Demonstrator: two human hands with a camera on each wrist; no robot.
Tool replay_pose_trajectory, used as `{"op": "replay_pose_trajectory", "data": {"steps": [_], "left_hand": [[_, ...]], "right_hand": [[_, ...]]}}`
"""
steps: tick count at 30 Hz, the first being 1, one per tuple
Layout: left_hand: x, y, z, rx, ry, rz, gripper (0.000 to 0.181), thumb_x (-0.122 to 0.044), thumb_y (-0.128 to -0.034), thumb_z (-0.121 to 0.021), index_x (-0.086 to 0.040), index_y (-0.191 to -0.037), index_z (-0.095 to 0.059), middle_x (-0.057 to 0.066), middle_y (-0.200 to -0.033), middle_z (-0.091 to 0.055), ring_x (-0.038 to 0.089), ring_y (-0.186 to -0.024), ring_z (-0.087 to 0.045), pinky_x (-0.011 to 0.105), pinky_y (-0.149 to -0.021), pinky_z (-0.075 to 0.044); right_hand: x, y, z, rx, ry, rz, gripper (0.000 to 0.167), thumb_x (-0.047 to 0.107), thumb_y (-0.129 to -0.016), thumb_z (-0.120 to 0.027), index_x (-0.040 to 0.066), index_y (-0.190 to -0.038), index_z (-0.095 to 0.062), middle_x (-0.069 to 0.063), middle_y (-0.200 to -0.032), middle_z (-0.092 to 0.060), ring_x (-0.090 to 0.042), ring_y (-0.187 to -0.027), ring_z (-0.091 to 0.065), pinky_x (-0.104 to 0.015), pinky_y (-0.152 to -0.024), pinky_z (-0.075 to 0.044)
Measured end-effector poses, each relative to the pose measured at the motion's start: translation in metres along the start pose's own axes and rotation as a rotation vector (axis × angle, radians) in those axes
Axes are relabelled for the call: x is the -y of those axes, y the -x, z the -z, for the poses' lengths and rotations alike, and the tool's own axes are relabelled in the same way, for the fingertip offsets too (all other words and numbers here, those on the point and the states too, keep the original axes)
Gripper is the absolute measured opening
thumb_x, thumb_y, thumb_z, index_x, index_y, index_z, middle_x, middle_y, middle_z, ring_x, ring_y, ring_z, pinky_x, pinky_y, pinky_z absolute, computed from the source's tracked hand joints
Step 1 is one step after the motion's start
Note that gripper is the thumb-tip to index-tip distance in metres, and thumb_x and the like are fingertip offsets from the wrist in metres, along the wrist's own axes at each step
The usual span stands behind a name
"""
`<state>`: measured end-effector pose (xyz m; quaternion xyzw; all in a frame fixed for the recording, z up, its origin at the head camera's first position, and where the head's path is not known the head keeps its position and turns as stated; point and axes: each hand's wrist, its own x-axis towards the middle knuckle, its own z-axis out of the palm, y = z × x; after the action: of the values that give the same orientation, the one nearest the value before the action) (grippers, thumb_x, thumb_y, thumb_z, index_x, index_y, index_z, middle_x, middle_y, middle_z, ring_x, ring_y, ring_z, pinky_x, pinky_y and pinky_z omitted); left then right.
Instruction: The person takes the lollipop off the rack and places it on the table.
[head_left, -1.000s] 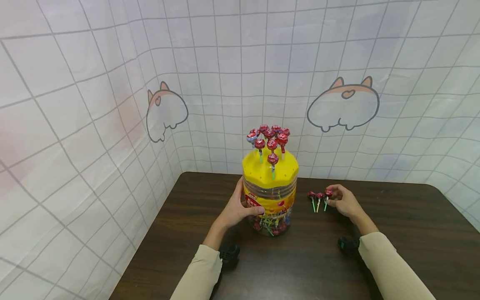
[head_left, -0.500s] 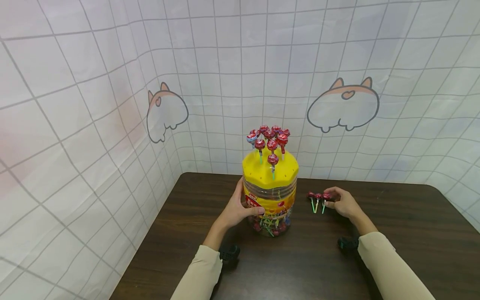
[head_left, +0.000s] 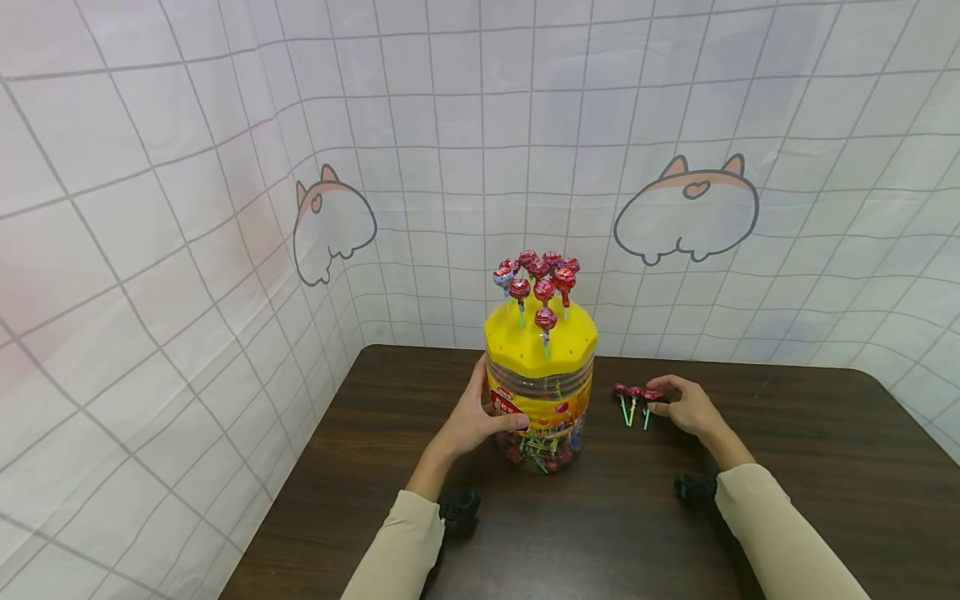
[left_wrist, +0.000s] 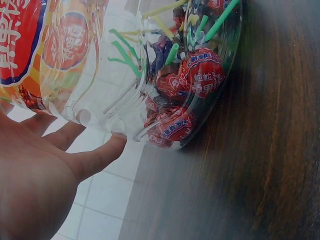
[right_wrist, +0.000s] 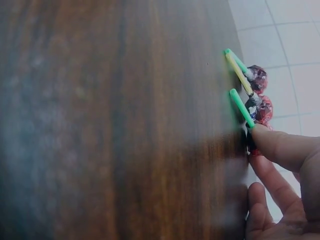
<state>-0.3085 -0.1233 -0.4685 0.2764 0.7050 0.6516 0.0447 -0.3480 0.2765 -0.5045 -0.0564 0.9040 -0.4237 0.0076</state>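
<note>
A large clear jar [head_left: 551,433] with a yellow lid [head_left: 517,350] stands upright on the dark wood table. Several red-wrapped lollipops [head_left: 545,320] and a blue one [head_left: 503,277] stick up from the lid; more lie inside, seen in the left wrist view as red wrappers [left_wrist: 205,72] and green sticks. My left hand [head_left: 474,421] holds the jar's left side, thumb across the front label. Right of the jar, two lollipops [head_left: 632,405] lie side by side with a third lollipop [right_wrist: 242,106], which my right hand [head_left: 686,408] pinches at its head between thumb and finger.
The brown table [head_left: 585,542] reaches back to a white gridded curtain [head_left: 450,167] with cartoon drawings. Black wrist cameras [head_left: 459,505] sit at both wrists.
My right hand has moved slightly left with its lollipop, and the three lollipops have shifted a little left, lying closer together. The left hand and the jar have kept still.
</note>
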Motion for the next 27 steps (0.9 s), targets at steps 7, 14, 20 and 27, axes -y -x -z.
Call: {"op": "replay_pose_trajectory", "data": {"steps": [7,14,20,27], "left_hand": [[0.006,-0.001,0.001,-0.001,-0.008,-0.018,0.109,-0.046,-0.0812,-0.086,-0.044,-0.160,-0.011,0.001,-0.154,-0.041,0.025,-0.134,-0.050,0.051,-0.107,-0.052],[0.006,-0.001,0.001,-0.005,-0.022,-0.010,0.108,-0.049,-0.0808,-0.085,-0.045,-0.160,-0.011,0.000,-0.153,-0.041,0.024,-0.134,-0.050,0.050,-0.107,-0.052],[0.004,0.000,0.000,-0.013,-0.027,-0.012,0.109,-0.050,-0.0800,-0.086,-0.047,-0.160,-0.011,0.000,-0.153,-0.042,0.024,-0.133,-0.051,0.050,-0.106,-0.052],[0.005,0.000,0.000,-0.017,-0.041,-0.003,0.109,-0.052,-0.0804,-0.085,-0.048,-0.159,-0.010,-0.001,-0.154,-0.040,0.024,-0.135,-0.049,0.051,-0.107,-0.051]], "right_hand": [[-0.004,-0.001,0.002,0.011,-0.028,0.000,0.041,0.014,-0.097,-0.071,0.001,-0.133,-0.059,-0.028,-0.132,-0.059,-0.029,-0.103,-0.057,-0.031,-0.078,-0.045],[-0.003,0.004,0.012,-0.005,-0.032,0.066,0.046,0.016,-0.098,-0.070,-0.001,-0.138,-0.056,-0.030,-0.130,-0.060,-0.037,-0.109,-0.063,-0.033,-0.079,-0.051],[0.043,0.014,0.033,-0.105,-0.025,0.156,0.045,0.026,-0.103,-0.063,0.002,-0.141,-0.055,-0.025,-0.129,-0.061,-0.023,-0.107,-0.062,-0.030,-0.080,-0.053],[0.132,0.032,0.046,-0.191,-0.062,0.319,0.034,0.031,-0.103,-0.063,0.012,-0.131,-0.064,-0.009,-0.114,-0.067,-0.008,-0.092,-0.061,-0.022,-0.073,-0.053]]}}
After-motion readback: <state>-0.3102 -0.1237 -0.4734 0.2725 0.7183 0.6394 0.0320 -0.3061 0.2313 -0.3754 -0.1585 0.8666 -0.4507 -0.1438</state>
